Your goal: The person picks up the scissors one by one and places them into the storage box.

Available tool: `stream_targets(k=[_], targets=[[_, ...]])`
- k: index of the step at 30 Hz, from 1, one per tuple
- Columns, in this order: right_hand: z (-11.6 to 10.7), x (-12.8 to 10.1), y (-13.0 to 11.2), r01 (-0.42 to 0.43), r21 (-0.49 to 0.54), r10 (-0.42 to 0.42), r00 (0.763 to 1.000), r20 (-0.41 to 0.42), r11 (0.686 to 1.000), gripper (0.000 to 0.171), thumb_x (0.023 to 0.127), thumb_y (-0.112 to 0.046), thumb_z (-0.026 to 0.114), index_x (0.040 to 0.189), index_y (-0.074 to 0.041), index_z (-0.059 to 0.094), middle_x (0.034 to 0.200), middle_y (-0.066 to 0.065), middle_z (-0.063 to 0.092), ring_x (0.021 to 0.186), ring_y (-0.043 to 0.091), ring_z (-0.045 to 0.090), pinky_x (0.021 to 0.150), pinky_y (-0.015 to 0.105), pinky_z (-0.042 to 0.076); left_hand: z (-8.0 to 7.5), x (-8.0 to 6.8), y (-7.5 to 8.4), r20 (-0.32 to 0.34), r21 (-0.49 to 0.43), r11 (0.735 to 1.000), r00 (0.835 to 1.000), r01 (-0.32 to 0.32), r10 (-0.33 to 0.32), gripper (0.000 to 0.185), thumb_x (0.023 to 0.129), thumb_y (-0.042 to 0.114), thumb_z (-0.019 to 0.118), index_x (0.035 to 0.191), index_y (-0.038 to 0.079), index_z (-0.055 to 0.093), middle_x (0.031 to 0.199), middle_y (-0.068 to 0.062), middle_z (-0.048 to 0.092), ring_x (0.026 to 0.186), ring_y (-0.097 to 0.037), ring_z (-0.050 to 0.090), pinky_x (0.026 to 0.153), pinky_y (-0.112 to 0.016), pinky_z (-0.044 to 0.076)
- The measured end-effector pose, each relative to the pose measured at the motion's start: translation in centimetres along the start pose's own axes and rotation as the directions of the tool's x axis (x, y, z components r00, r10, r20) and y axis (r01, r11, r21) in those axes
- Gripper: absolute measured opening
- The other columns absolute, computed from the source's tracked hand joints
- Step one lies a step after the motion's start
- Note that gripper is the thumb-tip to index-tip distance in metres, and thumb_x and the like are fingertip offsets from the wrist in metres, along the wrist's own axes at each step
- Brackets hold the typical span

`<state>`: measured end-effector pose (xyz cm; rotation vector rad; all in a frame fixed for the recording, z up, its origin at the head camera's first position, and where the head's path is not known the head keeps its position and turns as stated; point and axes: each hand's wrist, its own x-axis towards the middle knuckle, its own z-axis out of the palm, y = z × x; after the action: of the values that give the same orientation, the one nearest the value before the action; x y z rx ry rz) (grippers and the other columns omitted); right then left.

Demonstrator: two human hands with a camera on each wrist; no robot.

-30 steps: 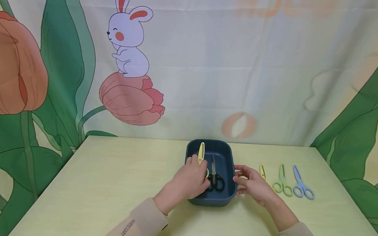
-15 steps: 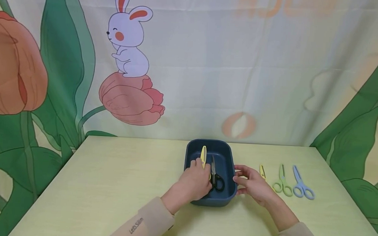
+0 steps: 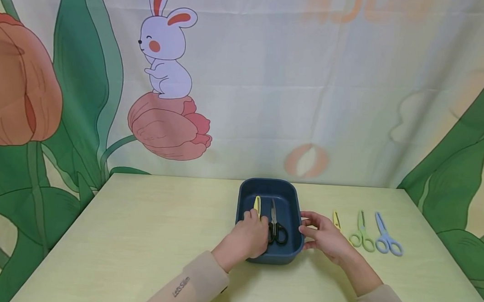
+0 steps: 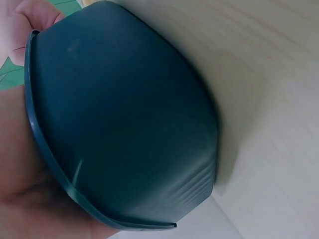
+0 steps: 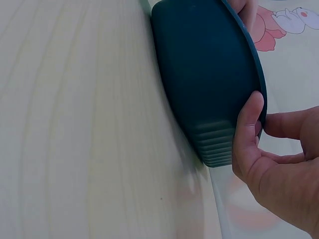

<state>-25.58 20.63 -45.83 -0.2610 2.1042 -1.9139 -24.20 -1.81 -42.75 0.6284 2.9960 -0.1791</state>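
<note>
While a printed curtain [image 3: 270, 79] with a rabbit and tulips is hanging across the back, the pale tabletop [image 3: 139, 237] is carrying everything else. A dark blue tub [image 3: 293, 197] is sitting near the middle of it, at about twelve o'clock from the person. Inside the tub, black scissors [image 3: 276, 225] are lying with their blades pointing to twelve o'clock, and yellow scissors [image 3: 257, 204] are lying just beside them at nine o'clock, blade tip also pointing away.

The left hand [image 3: 247, 237] is reaching over the tub's near-left rim, its fingers curling down around the handle end of the yellow scissors; the handle itself is hidden under the hand, so how firmly it is gripping cannot be told for sure. The right hand [image 3: 323, 237] is resting against the tub's right wall at three o'clock, and in the right wrist view its thumb [image 5: 246, 124] is pressing on the rim while the fingers are lying loosely extended, holding nothing else.

Out at three o'clock from the tub, three more pairs are lying in a row: another yellow pair [image 3: 336, 220] partly behind the right hand, green scissors [image 3: 362, 232], and blue scissors [image 3: 387, 235].
</note>
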Motion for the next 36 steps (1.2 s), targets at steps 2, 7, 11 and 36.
stream_targets(k=[2, 7, 11, 36], targets=[[0.0, 0.0, 0.0, 0.004, 0.0, -0.004, 1.0, 0.004, 1.0, 0.05, 0.105, 0.0, 0.053, 0.15, 0.011, 0.035, 0.118, 0.022, 0.047, 0.087, 0.023, 0.06, 0.067, 0.034, 0.059, -0.1, 0.1, 0.1, 0.026, -0.007, 1.0, 1.0, 0.01, -0.01, 0.039, 0.104, 0.032, 0.056, 0.127, 0.0, 0.056, 0.117, -0.02, 0.049, 0.103, -0.029, 0.047, 0.076, -0.035, 0.053], [0.0, 0.0, 0.1, -0.004, -0.002, 0.004, 1.0, 0.001, 1.0, 0.049, 0.105, 0.001, 0.052, 0.15, 0.011, 0.036, 0.117, 0.022, 0.048, 0.087, 0.024, 0.06, 0.067, 0.034, 0.059, -0.2, 0.3, 0.2, 0.061, -0.008, 0.999, 0.998, 0.033, -0.032, 0.037, 0.103, 0.033, 0.057, 0.125, 0.002, 0.057, 0.112, -0.018, 0.048, 0.099, -0.028, 0.046, 0.078, -0.035, 0.052], [0.0, 0.0, 0.1, -0.009, -0.009, 0.009, 1.0, -0.006, 1.0, 0.048, 0.105, 0.002, 0.052, 0.15, 0.01, 0.037, 0.117, 0.022, 0.048, 0.087, 0.025, 0.06, 0.067, 0.034, 0.059, -0.3, 0.3, 0.1, 0.058, -0.003, 1.0, 0.998, 0.025, -0.024, 0.038, 0.103, 0.035, 0.057, 0.126, 0.004, 0.059, 0.11, -0.017, 0.05, 0.098, -0.027, 0.047, 0.08, -0.036, 0.052], [-0.1, 0.0, -0.1, 0.002, -0.017, -0.002, 1.0, 0.008, 1.0, 0.05, 0.105, 0.0, 0.053, 0.15, 0.012, 0.035, 0.117, 0.023, 0.047, 0.088, 0.025, 0.06, 0.068, 0.035, 0.059, -0.7, -1.3, -2.6, -0.221, -0.138, 0.983, 0.971, -0.123, 0.091, 0.028, 0.101, 0.031, 0.064, 0.113, 0.006, 0.068, 0.128, -0.02, 0.059, 0.111, -0.034, 0.057, 0.091, -0.046, 0.052]])
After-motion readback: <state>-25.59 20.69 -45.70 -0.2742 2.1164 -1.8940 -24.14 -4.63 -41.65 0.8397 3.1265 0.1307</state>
